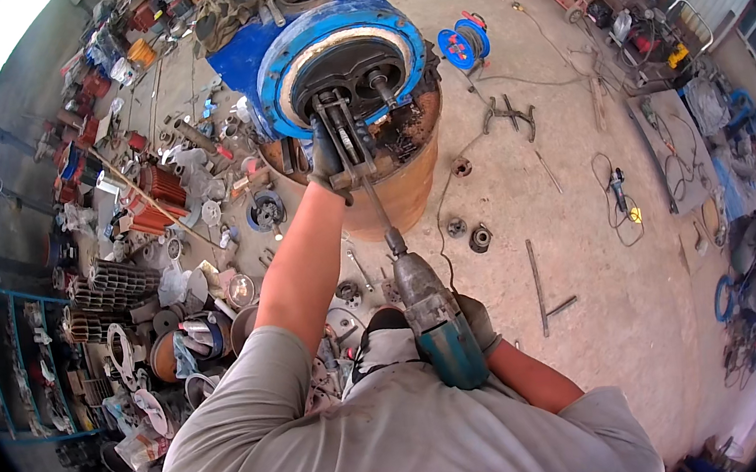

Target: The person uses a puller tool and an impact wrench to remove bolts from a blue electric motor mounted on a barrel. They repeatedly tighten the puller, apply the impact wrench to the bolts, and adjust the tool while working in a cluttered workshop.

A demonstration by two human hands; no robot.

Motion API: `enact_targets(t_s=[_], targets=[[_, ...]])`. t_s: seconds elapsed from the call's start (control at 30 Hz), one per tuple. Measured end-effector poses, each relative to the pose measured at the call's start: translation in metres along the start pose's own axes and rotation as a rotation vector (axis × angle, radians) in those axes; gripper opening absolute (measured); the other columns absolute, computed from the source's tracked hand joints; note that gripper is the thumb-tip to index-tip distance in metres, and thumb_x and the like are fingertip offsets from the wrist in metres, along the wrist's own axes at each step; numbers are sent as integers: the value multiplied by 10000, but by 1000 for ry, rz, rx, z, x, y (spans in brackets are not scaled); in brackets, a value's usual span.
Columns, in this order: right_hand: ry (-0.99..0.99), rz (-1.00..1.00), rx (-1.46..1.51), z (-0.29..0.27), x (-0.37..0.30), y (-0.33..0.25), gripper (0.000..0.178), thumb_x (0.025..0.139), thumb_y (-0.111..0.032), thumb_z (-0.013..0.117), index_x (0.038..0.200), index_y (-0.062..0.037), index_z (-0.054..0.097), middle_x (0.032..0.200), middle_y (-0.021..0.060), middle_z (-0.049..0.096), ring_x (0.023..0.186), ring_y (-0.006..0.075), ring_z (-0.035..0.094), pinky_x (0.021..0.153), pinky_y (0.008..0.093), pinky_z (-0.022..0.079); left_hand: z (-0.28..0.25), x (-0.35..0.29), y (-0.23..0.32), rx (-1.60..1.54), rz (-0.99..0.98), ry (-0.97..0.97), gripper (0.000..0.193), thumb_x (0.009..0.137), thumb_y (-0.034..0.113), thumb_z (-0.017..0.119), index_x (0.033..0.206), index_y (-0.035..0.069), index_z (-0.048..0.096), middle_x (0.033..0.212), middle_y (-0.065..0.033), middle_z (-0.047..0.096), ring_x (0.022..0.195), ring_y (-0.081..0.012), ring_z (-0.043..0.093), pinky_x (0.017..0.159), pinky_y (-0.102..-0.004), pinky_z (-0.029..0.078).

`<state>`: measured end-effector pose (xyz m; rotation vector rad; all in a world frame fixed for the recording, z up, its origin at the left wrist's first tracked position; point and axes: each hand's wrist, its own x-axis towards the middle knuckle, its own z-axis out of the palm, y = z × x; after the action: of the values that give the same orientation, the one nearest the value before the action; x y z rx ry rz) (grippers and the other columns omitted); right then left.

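Observation:
My left hand (327,161), in a dark glove, is closed round a steel gear puller (347,135). The puller's arms reach into the round opening of a big blue machine housing (272,83), next to a bare shaft (380,85). My right hand (478,320), also gloved, grips the rear of a teal and grey rotary hammer (435,310) held against my body. Its long steel bit (377,203) points up to the puller's near end; whether the tip touches is too small to tell. Part of my right hand is hidden behind the tool.
The housing rests on a rusty drum (413,179). On the floor to the right lie a blue cable reel (464,43), another puller (509,115), an angle grinder (618,190) and a steel bar (537,287). Motor parts and red finned housings (158,193) crowd the left.

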<state>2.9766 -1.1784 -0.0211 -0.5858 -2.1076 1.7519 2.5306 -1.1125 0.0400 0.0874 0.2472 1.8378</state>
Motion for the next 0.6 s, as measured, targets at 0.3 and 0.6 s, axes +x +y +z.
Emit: enact_targets(t_s=[0.3, 0.6], targets=[[-35, 63, 70, 0, -1, 10, 362, 942, -165, 717, 1265, -1, 701, 1107, 100, 771, 975, 180, 723, 860, 336, 594, 5, -2, -3, 92, 26, -34, 731, 1008, 776, 446, 1273, 124, 646, 1008, -103, 675, 841, -252, 685, 732, -421, 607], [-27, -37, -95, -4, 2, -5, 363, 934, -168, 734, 1252, 5, 709, 1099, 106, 775, 962, 189, 727, 854, 341, 595, -1, 0, 2, 63, 5, 22, 788, 954, 854, 431, 1250, 168, 682, 1009, -125, 684, 860, -308, 675, 766, -475, 593]])
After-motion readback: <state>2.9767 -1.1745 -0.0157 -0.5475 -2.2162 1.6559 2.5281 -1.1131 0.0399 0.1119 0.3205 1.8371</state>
